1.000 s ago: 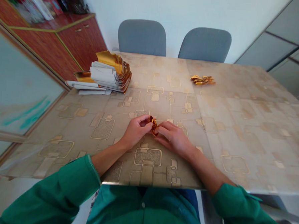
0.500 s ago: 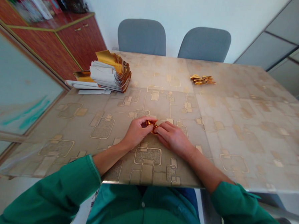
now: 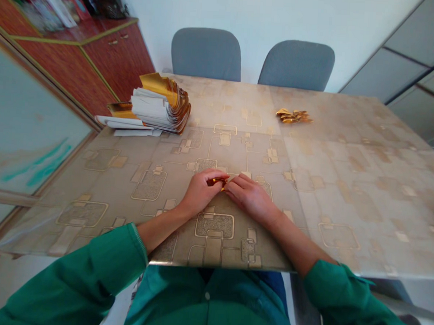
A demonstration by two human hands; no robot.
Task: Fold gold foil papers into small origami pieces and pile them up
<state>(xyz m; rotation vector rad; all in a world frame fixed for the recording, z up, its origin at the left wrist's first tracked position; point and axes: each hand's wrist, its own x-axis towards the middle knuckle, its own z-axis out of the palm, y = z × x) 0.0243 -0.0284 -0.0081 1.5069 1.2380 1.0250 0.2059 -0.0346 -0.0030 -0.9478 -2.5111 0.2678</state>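
Observation:
Between my two hands, just above or on the patterned tablecloth, is a small piece of shiny gold foil paper (image 3: 218, 181), mostly covered by my fingers. My left hand (image 3: 203, 188) closes on its left side, thumb and forefinger pinching it. On the right side my right hand (image 3: 249, 195) grips it with bent fingers, its back turned up. How the paper is folded cannot be made out. Farther off to the right lie several folded gold paper pieces (image 3: 294, 116), nested in a short row.
At the back left stands a tall stack of gold and white paper sheets (image 3: 158, 106). The table (image 3: 346, 203) has a patterned plastic cover. Two grey chairs (image 3: 206, 53) stand behind it by the wall. A wooden cabinet (image 3: 117, 55) is at the far left.
My fingers have closed in over the gold foil paper, so less of it shows. Both hands have stayed in nearly the same place.

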